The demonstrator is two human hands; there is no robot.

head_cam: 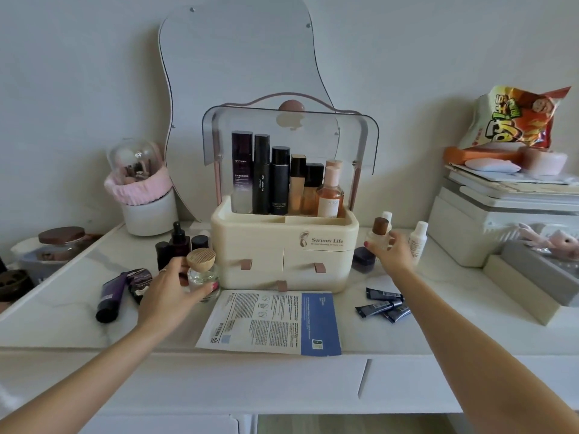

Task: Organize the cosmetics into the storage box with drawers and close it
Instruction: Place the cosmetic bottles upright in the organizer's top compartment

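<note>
The cream storage box (260, 242) stands mid-table with its clear lid (365, 142) raised and its three drawers shut. Several tall bottles (279, 180) fill its top tray. My left hand (175, 286) wraps around a round glass bottle with a wooden cap (202, 270) left of the box. My right hand (391, 250) grips a small bottle with a brown cap (379, 234) right of the box. A sheet mask packet (272, 321) lies in front. Small dark tubes (383, 305) lie at the right, a purple tube (109, 296) and dark dropper bottles (178, 242) at the left.
A white bottle (416, 242) and a dark jar (363, 261) stand right of the box. A brush holder with a pink band (144, 195) stands at the back left, before a wavy mirror (238, 57). Stacked boxes (501, 214) and a snack bag (513, 117) crowd the right.
</note>
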